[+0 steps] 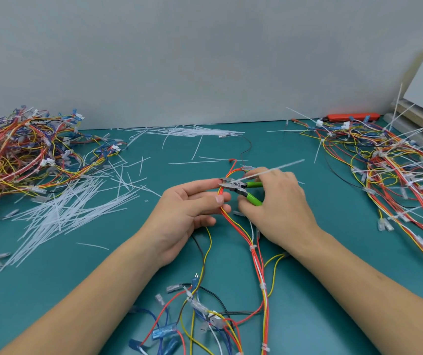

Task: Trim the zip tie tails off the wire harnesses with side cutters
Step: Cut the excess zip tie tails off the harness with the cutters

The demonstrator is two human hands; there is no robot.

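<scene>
A wire harness (256, 260) of red, yellow and white wires runs from the table's near edge up to the middle of the green mat. My left hand (190, 211) pinches its upper bundle between thumb and fingers. My right hand (279, 206) grips green-handled side cutters (246, 189). Their jaws point left and sit at the bundle, at the base of a long white zip tie tail (271, 170) that sticks up to the right. Trimmed ties (253, 247) ring the harness lower down.
A heap of harnesses (21, 155) lies at the left, with several cut white tails (72, 208) scattered beside it. Another heap with untrimmed ties (394, 165) fills the right. An orange tool (351, 116) lies by the wall. Connectors (200, 311) cluster near me.
</scene>
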